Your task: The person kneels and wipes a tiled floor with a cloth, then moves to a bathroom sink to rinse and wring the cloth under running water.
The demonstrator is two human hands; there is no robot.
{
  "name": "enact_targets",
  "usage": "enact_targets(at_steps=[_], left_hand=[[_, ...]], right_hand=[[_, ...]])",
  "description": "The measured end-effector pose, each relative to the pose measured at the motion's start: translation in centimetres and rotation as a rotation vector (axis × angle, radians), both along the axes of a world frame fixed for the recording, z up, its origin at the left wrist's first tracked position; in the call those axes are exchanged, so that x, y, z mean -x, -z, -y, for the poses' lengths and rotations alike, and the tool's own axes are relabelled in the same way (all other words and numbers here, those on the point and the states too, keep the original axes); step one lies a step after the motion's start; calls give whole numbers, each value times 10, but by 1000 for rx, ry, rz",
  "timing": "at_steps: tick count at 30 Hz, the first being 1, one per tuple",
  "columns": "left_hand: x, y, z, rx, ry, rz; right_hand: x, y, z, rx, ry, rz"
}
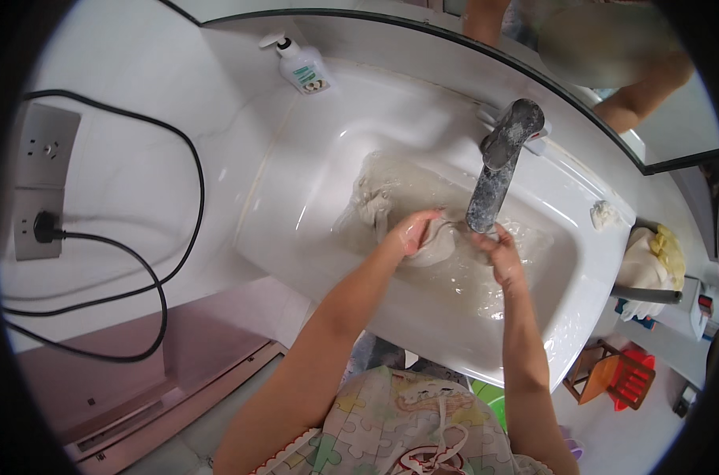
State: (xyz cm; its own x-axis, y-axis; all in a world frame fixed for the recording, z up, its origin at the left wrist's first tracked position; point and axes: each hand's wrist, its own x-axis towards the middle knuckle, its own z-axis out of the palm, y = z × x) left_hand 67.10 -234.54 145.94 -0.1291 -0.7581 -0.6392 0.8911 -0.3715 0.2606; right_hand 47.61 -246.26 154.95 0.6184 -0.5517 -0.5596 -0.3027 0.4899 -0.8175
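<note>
A white washbasin (312, 261) holds cloudy water with a light-coloured wet cloth (434, 246) in it. My left hand (416, 231) grips the cloth near the basin's middle, with the thumb on top. My right hand (502, 252) is just below the spout of the grey-stained faucet (495, 178), its fingers curled; the spout partly covers the fingertips, and whether they hold cloth is unclear. More bunched cloth lies in the water left of my left hand.
A soap pump bottle (306, 71) stands on the basin's back-left rim, and a crumpled white item (604, 215) lies on its right rim. A mirror edge runs behind. A plugged-in black cord (199, 178) loops at left. A wooden chair (609, 375) stands lower right.
</note>
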Motion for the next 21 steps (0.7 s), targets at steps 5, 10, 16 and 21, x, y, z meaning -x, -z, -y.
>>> enact_targets(at_steps=[5, 10, 16, 21], left_hand=[[20, -31, 7, 95, -186, -187], [27, -67, -17, 349, -225, -72], [20, -38, -9, 120, -209, 57], [18, -42, -4, -46, -71, 173]], right_hand=[[-51, -35, -91, 632, -49, 148], [-99, -50, -142, 1145, -41, -248], [-140, -10, -104, 1292, 149, -424], [-129, 19, -36, 970, 403, -510]])
